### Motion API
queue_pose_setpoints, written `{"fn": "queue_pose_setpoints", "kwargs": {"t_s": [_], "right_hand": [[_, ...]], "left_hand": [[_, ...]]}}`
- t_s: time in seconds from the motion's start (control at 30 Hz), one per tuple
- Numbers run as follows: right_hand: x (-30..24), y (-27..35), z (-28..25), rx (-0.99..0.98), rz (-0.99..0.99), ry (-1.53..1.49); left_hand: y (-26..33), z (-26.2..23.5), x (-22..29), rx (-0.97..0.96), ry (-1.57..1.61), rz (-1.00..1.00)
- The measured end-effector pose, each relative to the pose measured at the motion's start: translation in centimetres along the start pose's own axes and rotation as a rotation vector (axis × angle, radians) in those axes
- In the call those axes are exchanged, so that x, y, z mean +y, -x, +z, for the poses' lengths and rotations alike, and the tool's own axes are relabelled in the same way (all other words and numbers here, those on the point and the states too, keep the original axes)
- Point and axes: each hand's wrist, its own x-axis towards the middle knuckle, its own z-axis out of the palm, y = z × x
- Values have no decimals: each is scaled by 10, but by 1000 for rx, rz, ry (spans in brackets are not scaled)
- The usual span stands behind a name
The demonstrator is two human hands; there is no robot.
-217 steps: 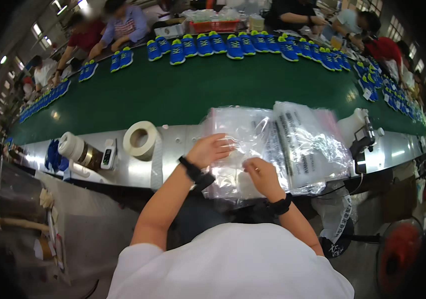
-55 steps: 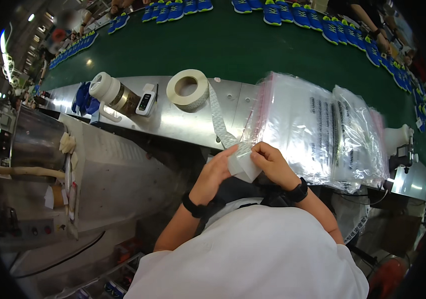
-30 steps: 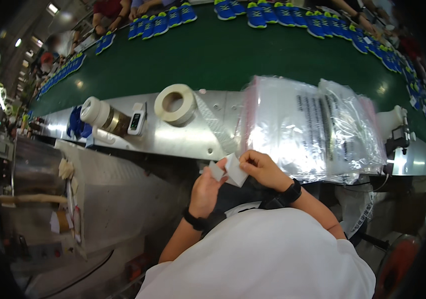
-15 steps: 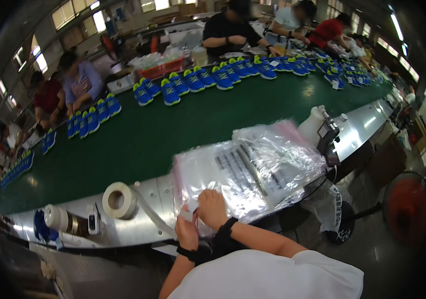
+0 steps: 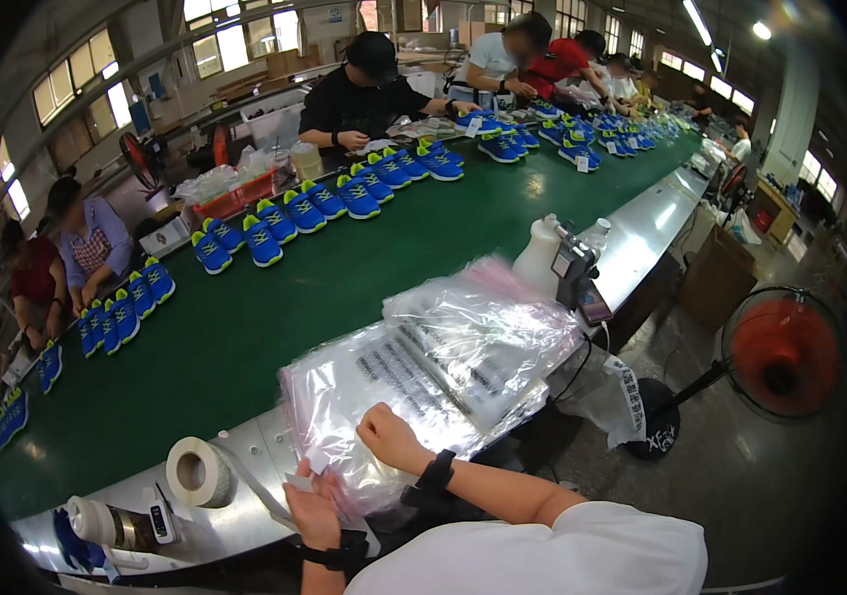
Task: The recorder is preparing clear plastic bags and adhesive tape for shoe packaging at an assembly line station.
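Note:
My left hand (image 5: 313,513) is closed around small white labels (image 5: 316,461) at the near edge of the metal table. Beside it, my right hand (image 5: 390,437) hovers over or rests on clear plastic bags (image 5: 364,372) with dark print, its fingers curled in. Whatever those fingers may hold is hidden. More bags, with a pink edge, lie heaped on the far right of the stack (image 5: 488,327). Both wrists wear black bands.
A green conveyor belt (image 5: 245,367) carries rows of blue and lime shoes (image 5: 304,210). Near left are a label roll (image 5: 197,471), a bottle (image 5: 111,524) and a small device with a screen (image 5: 161,518). A fan (image 5: 781,352) stands right; several people work across the belt.
My hands, together at the white labels before, have come apart; the right is now over the bags. The view has turned right, and the shoes appear farther left.

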Motion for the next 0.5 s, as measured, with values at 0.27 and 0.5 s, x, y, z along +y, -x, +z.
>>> {"fn": "queue_pose_setpoints", "kwargs": {"t_s": [0.27, 0.5], "right_hand": [[34, -1, 7, -88, -44, -254], [-19, -20, -56, -142, -55, -460]], "left_hand": [[-57, 9, -27, -236, 368, -495], [-62, 55, -2, -136, -449, -407]]}}
